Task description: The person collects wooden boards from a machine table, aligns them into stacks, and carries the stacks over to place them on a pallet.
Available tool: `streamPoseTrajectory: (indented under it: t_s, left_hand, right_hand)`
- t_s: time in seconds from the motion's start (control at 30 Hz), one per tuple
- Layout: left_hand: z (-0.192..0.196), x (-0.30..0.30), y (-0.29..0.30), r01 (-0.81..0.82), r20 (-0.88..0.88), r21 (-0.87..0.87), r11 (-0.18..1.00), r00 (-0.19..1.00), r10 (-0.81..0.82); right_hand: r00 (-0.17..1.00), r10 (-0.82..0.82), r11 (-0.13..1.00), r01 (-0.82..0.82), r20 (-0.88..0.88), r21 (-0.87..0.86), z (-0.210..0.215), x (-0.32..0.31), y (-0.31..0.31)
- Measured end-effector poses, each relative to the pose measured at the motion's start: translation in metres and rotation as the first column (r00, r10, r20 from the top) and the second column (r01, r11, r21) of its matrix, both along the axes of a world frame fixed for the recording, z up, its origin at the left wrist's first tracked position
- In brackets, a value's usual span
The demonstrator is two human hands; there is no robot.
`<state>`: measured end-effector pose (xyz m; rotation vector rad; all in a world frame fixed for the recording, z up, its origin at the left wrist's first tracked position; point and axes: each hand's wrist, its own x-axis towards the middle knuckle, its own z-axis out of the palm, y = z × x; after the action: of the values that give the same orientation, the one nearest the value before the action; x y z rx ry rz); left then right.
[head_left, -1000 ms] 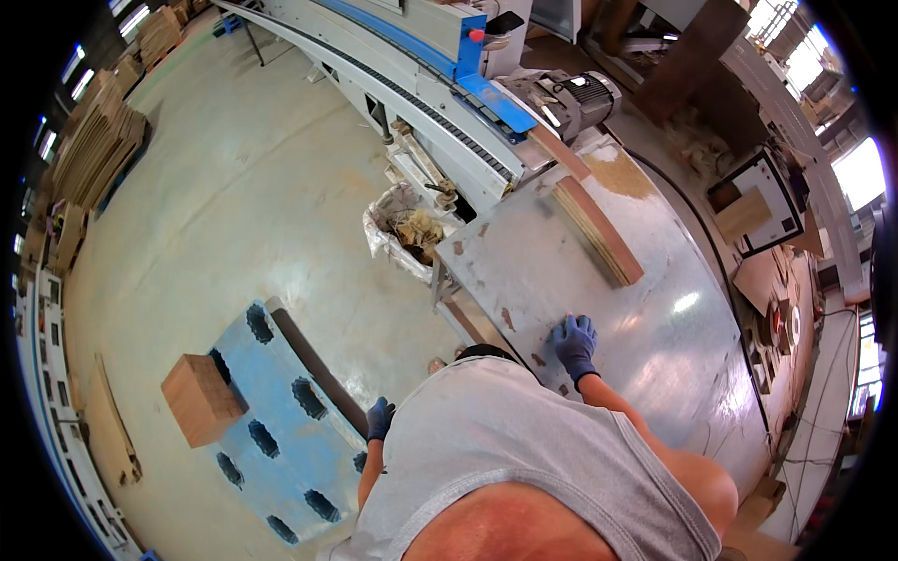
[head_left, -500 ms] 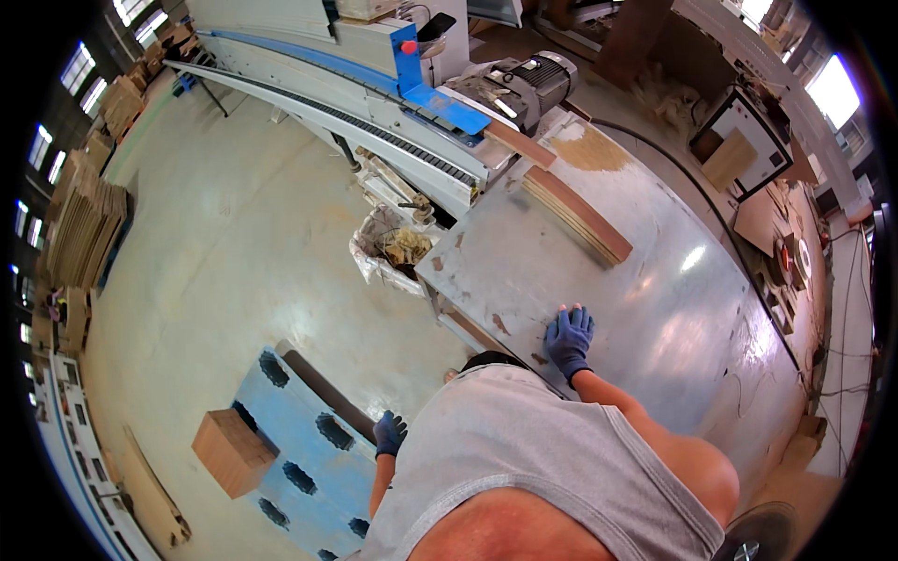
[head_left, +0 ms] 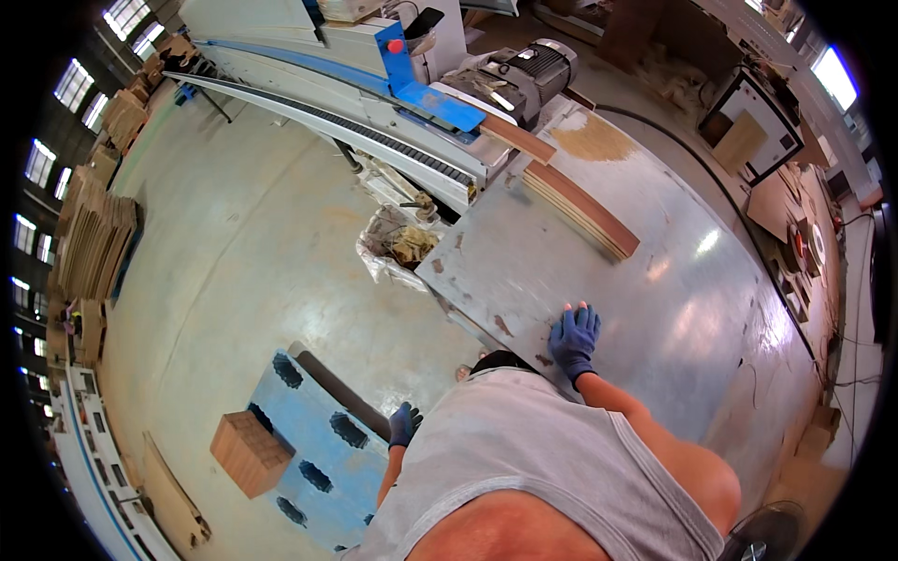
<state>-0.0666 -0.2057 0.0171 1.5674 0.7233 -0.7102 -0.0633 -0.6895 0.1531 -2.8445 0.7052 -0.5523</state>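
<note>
Blue-gloved and palm down, the right hand [head_left: 574, 341] of a person in a grey sleeveless top [head_left: 510, 430] appears to rest on a metal surface [head_left: 524, 252], fingers extended and slightly apart, grasping nothing. The left hand [head_left: 404, 425] hangs near a blue slotted platform [head_left: 309, 411], fingers loosely spread; nothing shows in it, though the palm is hidden. On the far part of the surface, well apart from either hand, lies a stack of wooden strips [head_left: 582, 210], reddish-brown on top with pale layered edges. Just beside it, a single strip [head_left: 517, 138] juts from the end of a long machine [head_left: 412, 153]. By the look of it, several strips are already out on the surface while that one remains at the machine; whether others sit inside cannot be told. At left, a wooden block [head_left: 251, 453] stands against the platform's left edge. A lined scrap bin [head_left: 374, 252] sits by the machine's near end.
</note>
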Motion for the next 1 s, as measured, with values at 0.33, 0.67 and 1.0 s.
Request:
streamPoseTrajectory:
  t_s: [0.33,0.67,1.0]
  left_hand:
    - [0.001,0.013,-0.026,-0.218,-0.112,-0.052,0.975,0.971,0.211]
    - [0.026,0.007,-0.042,-0.152,-0.078,-0.005,0.988,0.985,0.151]
    - [-0.001,-0.009,-0.022,0.136,0.085,0.072,0.988,0.986,-0.141]
  right_hand:
    - [1.000,-0.003,1.000,0.003,-0.024,0.012,0.002,0.001,0.002]
    - [1.000,-0.003,1.000,0.004,0.002,-0.007,0.001,0.000,-0.003]
    - [1.000,0.007,1.000,-0.008,0.011,0.013,0.005,0.001,0.002]
